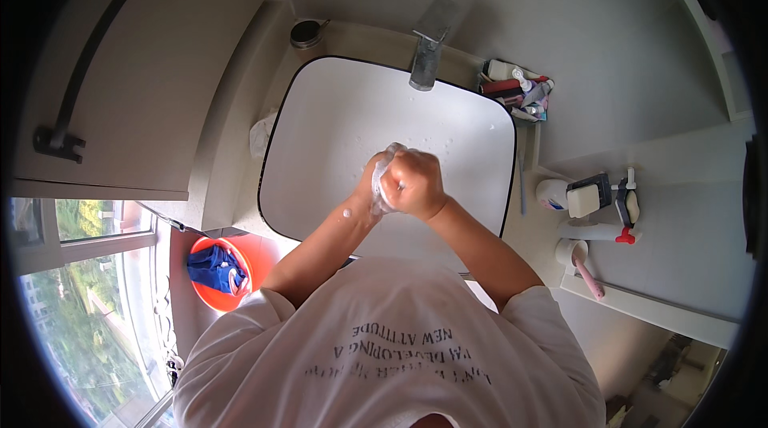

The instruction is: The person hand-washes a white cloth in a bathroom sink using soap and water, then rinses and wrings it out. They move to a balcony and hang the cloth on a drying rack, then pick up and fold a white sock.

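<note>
Over the white sink basin (324, 128), my two hands are pressed together with white soap lather (381, 182) between and around them. My right hand (417, 182) has its fingers curled against my left hand (372, 173), which is partly hidden behind it and the foam. A blob of foam clings to my left wrist. Whether anything besides lather lies between the palms cannot be seen. The metal faucet (426, 62) stands at the basin's far edge, beyond my hands. Small bubbles dot the basin floor.
A lidded jar (306, 35) stands at the back left, a bin of tubes (522, 92) at the back right. On the right are a bar of soap (583, 200), a white bottle (551, 194) and a cup (570, 251). An orange bucket (249, 260) with blue cloth (213, 269) sits lower left.
</note>
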Action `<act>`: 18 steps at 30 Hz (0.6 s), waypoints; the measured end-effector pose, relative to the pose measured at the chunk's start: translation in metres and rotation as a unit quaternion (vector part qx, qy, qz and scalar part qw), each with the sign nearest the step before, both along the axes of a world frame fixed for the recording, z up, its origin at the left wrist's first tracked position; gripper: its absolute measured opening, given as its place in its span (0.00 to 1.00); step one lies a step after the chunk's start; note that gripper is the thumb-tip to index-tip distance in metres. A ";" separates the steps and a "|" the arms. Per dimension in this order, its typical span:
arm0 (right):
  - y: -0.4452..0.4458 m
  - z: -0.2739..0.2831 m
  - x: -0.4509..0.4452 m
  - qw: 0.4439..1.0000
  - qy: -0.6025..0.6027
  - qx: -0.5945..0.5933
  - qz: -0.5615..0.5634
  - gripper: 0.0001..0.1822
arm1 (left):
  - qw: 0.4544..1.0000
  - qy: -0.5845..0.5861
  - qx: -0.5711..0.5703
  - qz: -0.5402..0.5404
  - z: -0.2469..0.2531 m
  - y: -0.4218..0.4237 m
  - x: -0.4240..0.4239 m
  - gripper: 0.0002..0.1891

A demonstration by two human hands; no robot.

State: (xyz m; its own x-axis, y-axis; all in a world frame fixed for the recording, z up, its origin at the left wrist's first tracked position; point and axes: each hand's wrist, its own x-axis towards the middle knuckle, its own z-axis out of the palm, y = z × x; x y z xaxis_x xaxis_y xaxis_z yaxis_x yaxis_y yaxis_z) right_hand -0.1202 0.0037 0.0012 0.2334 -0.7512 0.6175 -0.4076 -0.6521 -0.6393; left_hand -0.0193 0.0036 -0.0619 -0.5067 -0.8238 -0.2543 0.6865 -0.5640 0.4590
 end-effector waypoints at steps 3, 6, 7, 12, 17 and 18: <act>-0.036 -0.010 -0.038 0.984 0.017 0.134 -0.115 0.14 | 0.980 -0.171 0.102 0.026 0.064 0.015 -0.014 0.09; 0.001 0.000 0.000 0.997 0.043 -0.043 -0.043 0.14 | 0.990 -0.117 -0.052 0.059 0.010 0.000 -0.004 0.09; 0.021 0.020 0.018 0.997 0.058 -0.047 0.036 0.15 | 0.996 -0.041 -0.078 -0.033 -0.005 -0.009 0.012 0.08; -0.039 -0.010 -0.026 0.993 0.017 0.071 -0.094 0.14 | 0.983 -0.160 0.085 0.012 0.039 0.014 -0.010 0.10; 0.003 0.020 0.016 0.998 -0.005 -0.063 -0.027 0.13 | 0.969 0.217 -0.114 0.031 -0.022 -0.005 0.001 0.09; 0.012 0.026 0.022 0.997 -0.012 -0.080 0.009 0.14 | 0.961 0.251 -0.113 -0.013 -0.020 -0.013 0.000 0.09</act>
State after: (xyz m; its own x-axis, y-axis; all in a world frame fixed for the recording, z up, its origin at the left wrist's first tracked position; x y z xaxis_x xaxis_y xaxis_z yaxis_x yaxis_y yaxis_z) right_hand -0.0977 0.0155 0.0274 0.2300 -0.6387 0.7343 -0.3807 -0.7534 -0.5362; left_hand -0.0195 -0.0097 -0.0821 -0.5393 -0.8149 0.2124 0.8410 -0.5081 0.1859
